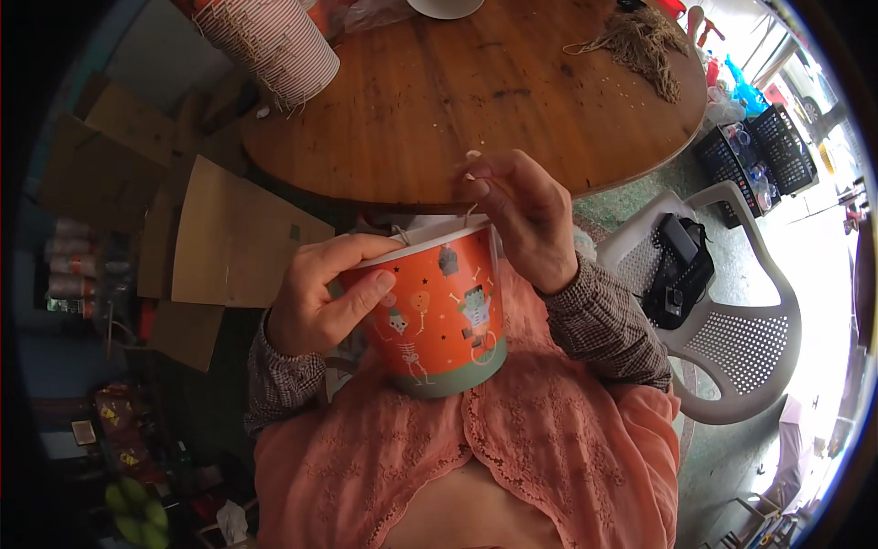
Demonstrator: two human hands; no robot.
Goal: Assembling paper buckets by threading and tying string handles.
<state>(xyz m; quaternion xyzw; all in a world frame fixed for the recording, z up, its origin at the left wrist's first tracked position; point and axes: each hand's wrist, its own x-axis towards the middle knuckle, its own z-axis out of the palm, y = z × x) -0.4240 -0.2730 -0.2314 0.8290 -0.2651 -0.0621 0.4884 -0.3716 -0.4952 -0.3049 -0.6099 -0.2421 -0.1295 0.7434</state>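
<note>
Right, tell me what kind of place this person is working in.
Probably a home workshop or small shop front for hand-assembling paper buckets: a round wooden table, a stack of striped paper cups, flattened cardboard on the floor, and a white plastic chair nearby.

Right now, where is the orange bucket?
In the head view, centre: the orange bucket rests on the lap, below the round table, gripped by the left hand.

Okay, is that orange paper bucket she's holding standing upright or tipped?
Upright, roughly. The orange paper bucket has its white rim up and green base down on the lap, steadied by the left hand; the right hand pinches a string above it.
</note>
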